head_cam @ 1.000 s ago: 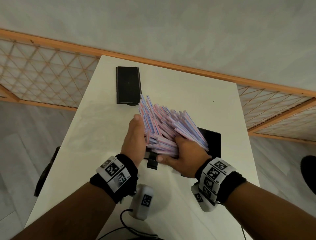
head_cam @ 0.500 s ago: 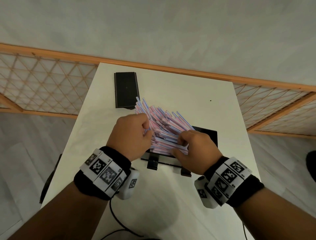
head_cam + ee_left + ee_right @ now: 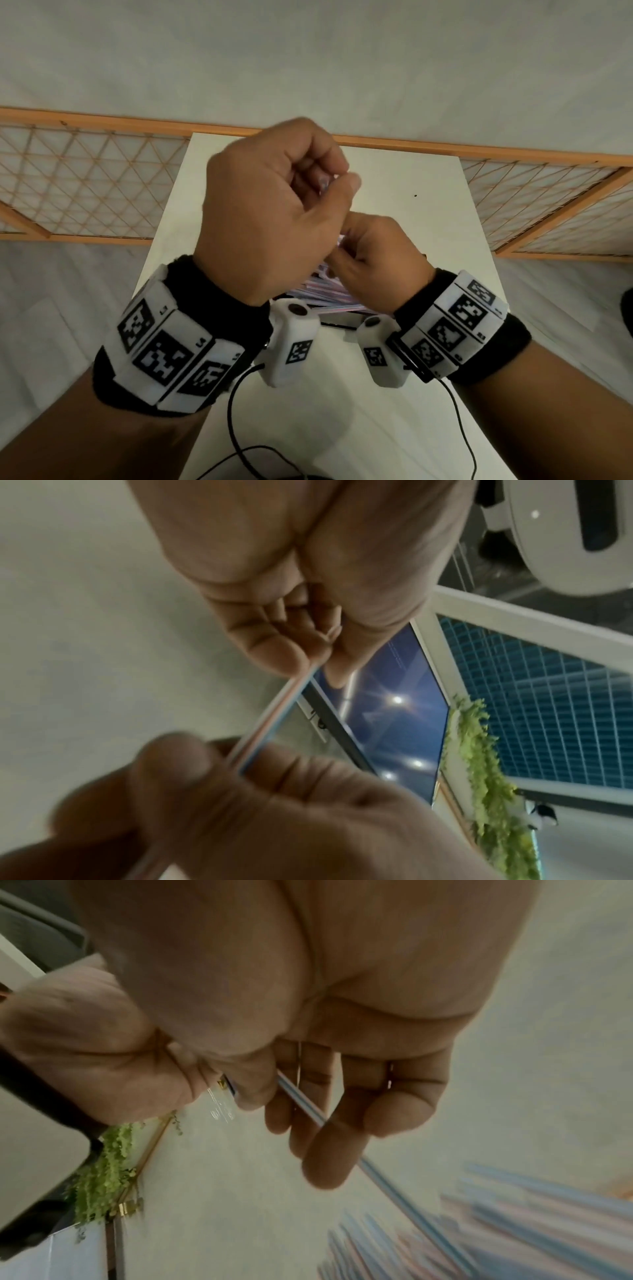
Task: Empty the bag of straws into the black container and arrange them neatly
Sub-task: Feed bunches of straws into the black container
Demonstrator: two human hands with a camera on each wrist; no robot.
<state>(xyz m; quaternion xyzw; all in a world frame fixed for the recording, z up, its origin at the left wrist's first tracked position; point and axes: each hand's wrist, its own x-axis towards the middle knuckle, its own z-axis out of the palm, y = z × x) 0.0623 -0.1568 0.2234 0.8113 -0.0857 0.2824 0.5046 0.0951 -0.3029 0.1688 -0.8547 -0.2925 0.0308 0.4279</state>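
Observation:
Both hands are raised above the pile of pink and blue striped straws, which lies in the black container and is mostly hidden behind my wrists. My left hand is curled, its thumb and fingers pinching the upper end of a single striped straw. Lower and to the right, my right hand pinches the other end of the same straw. In the right wrist view the pile of straws is a blur below the fingers.
The white table runs away from me to an orange-framed lattice fence. Black cables trail over the table's near part. Grey floor lies on both sides.
Both hands have left the pile they were pressing together and risen toward the camera. They now hold one straw between them. The black lid at the far left is hidden behind my left hand.

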